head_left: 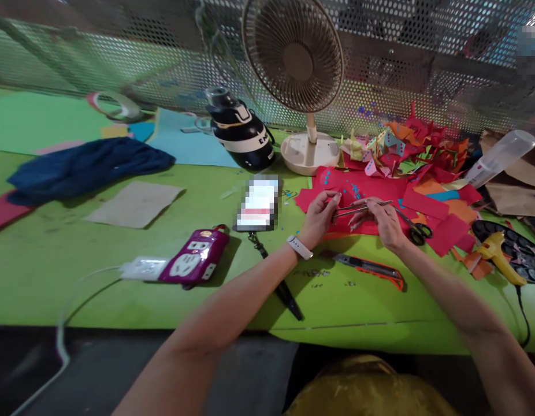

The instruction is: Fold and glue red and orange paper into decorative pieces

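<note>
My right hand (383, 222) is closed round a pair of slim metal tweezers (356, 209), whose tips point left toward my other hand. My left hand (320, 218), with a white band on the wrist, has thumb and fingers pinched together at those tips; whatever sits in the pinch is too small to make out. Both hands are above a red paper sheet (371, 184) dotted with small blue bits. Black-handled scissors (419, 232) lie just right of my right hand. An orange and black box cutter (371, 268) rests on the green table between my forearms.
Behind the hands stand a fan (309, 151), a black bottle (244, 138) and a heap of coloured paper scraps (417, 144). A yellow glue gun (499, 257) lies by a dark tray at right. Leftward are a phone (257, 202), a purple power strip (196, 257) and blue cloth (89, 167).
</note>
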A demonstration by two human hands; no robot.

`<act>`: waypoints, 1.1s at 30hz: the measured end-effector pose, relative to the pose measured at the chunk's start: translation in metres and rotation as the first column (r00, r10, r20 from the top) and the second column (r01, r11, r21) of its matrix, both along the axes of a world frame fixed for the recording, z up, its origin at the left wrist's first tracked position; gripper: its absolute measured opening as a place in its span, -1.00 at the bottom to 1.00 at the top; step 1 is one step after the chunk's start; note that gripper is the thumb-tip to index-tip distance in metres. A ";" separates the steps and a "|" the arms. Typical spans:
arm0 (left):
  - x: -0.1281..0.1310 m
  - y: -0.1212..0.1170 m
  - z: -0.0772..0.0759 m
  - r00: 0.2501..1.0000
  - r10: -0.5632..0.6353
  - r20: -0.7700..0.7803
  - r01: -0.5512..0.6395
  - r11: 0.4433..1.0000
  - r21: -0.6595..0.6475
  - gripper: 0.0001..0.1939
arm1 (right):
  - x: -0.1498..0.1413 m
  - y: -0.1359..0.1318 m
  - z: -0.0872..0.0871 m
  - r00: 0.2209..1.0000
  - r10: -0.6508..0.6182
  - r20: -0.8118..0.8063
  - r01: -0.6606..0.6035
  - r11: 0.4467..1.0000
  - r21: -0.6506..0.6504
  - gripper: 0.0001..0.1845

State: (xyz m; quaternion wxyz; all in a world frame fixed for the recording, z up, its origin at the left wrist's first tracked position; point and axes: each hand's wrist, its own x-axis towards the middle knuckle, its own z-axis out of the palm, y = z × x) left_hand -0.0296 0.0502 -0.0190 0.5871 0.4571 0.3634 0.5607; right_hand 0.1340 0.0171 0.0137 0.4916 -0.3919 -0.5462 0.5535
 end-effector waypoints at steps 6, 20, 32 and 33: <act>0.004 -0.007 0.010 0.992 -0.116 0.049 0.117 0.993 -0.029 -0.56 | -0.002 -0.010 0.015 0.991 -0.131 -0.002 0.131 0.991 0.027 -0.49; -0.001 0.012 -0.002 0.987 -0.085 0.134 0.080 0.996 0.042 -0.66 | 0.039 -0.012 0.085 0.746 -0.607 -0.274 0.666 0.679 0.309 -0.62; -0.005 0.014 -0.017 0.994 0.105 0.013 -0.105 0.994 0.014 -0.65 | 0.068 0.005 0.052 0.859 -0.511 0.035 0.466 0.808 0.359 -0.60; -0.005 0.014 -0.018 0.993 0.117 0.004 -0.117 0.993 0.008 -0.65 | 0.071 0.001 0.041 0.870 -0.469 0.153 0.385 0.839 0.385 -0.59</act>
